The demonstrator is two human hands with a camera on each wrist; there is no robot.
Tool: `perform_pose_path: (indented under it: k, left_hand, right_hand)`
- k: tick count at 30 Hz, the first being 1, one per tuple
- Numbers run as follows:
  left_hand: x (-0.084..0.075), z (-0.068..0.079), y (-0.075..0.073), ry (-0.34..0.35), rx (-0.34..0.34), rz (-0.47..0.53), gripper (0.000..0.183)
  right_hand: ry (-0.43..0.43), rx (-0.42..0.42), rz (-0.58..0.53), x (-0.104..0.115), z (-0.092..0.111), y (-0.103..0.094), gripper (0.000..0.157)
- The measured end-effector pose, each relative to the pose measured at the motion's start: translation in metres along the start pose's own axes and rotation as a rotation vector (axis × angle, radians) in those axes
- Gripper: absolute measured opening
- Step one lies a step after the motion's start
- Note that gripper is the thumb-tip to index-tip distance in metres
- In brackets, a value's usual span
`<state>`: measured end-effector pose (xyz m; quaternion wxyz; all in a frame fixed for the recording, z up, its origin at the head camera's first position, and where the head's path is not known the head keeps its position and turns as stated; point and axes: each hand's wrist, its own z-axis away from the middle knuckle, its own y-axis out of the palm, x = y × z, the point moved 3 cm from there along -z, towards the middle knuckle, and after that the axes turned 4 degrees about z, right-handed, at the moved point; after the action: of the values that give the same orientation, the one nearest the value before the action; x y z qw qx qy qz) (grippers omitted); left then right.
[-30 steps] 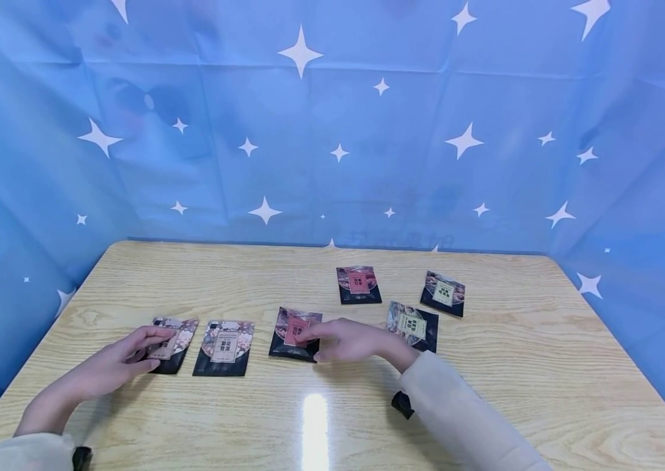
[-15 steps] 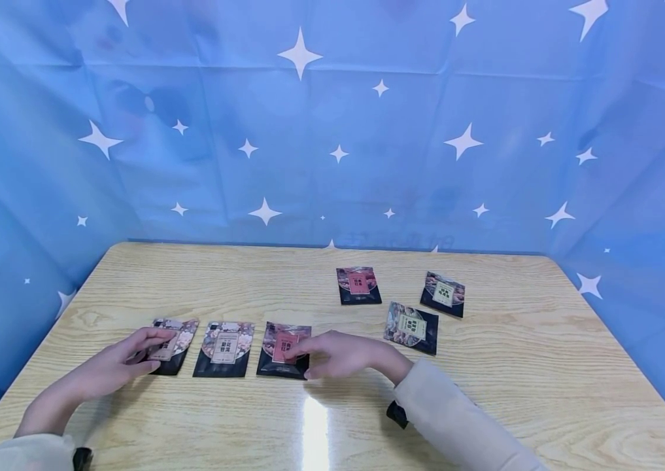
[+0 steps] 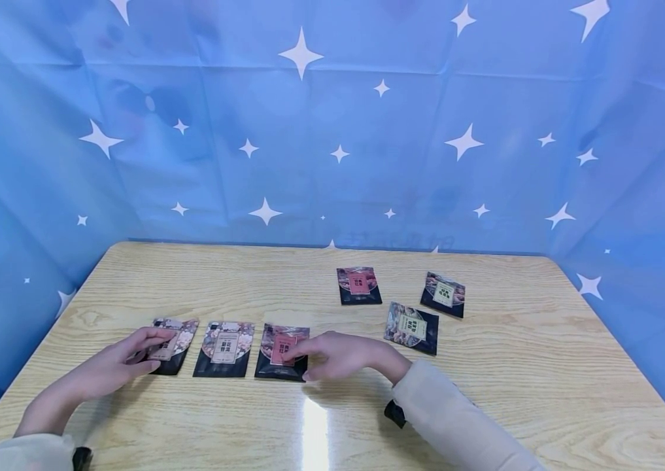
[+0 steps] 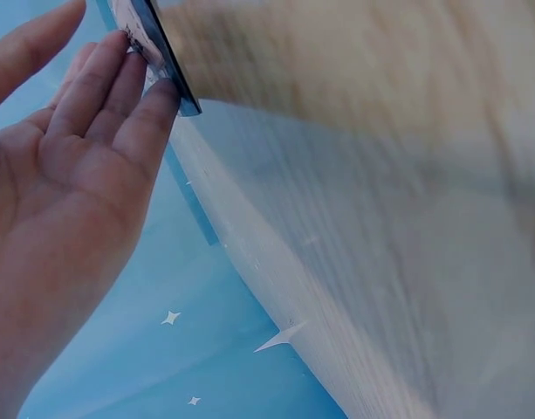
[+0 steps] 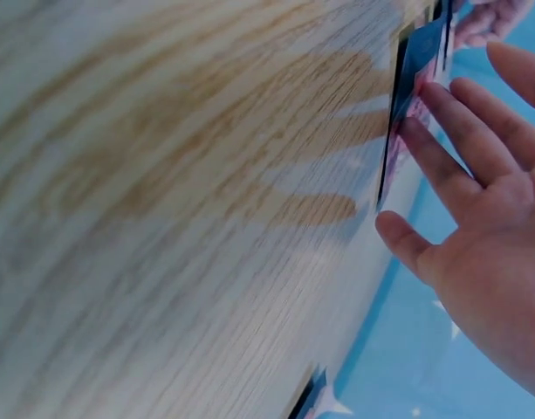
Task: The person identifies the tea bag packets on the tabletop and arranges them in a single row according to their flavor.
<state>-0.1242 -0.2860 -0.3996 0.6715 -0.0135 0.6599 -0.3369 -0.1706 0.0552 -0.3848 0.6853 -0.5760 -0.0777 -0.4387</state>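
My left hand (image 3: 110,367) rests its fingertips on a black tea sachet with a pink floral top (image 3: 180,347) at the left of a row. In the left wrist view the fingers (image 4: 106,96) are loosely extended against that sachet's face. A matching floral sachet (image 3: 223,350) lies flat beside it, untouched. To the right, my right hand (image 3: 338,356) lays its fingertips on a black sachet with a red label (image 3: 276,350). Seen from the right wrist, nearly straight fingers (image 5: 463,140) press on this sachet (image 5: 418,57), the little finger at the tabletop.
Another red-label sachet (image 3: 359,286) lies farther back on the wooden table (image 3: 520,366). Two green-label sachets, one nearer (image 3: 413,328) and one farther (image 3: 443,294), lie right of it, turned at angles. A blue star-patterned cloth (image 3: 332,131) hangs behind the table.
The right hand has slid the red-label sachet left and toward the person, beside the middle floral sachet and straighter than before. The left hand stays put on its sachet.
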Motion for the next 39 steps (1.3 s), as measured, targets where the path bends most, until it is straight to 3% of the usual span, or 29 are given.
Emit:
perform_pose_path:
  k: [10,22,33,39]
  left_hand:
    - [0.0,0.0,0.0,0.006,0.007,0.005,0.046]
    - [0.0,0.0,0.0,0.004,0.009,-0.005,0.046]
    - [0.0,0.0,-0.001,-0.009,0.011,-0.006,0.048]
    - [0.0,0.0,0.0,-0.016,0.015,0.014,0.048]
  right_hand:
    - [-0.009,-0.035,-0.007,0.001,0.002,-0.003,0.047]
    - [-0.106,-0.15,-0.099,-0.008,0.017,-0.022,0.045]
    - [0.005,-0.196,-0.232,-0.042,0.059,-0.04,0.044]
    - [0.089,-0.238,-0.221,-0.064,0.089,-0.048,0.044]
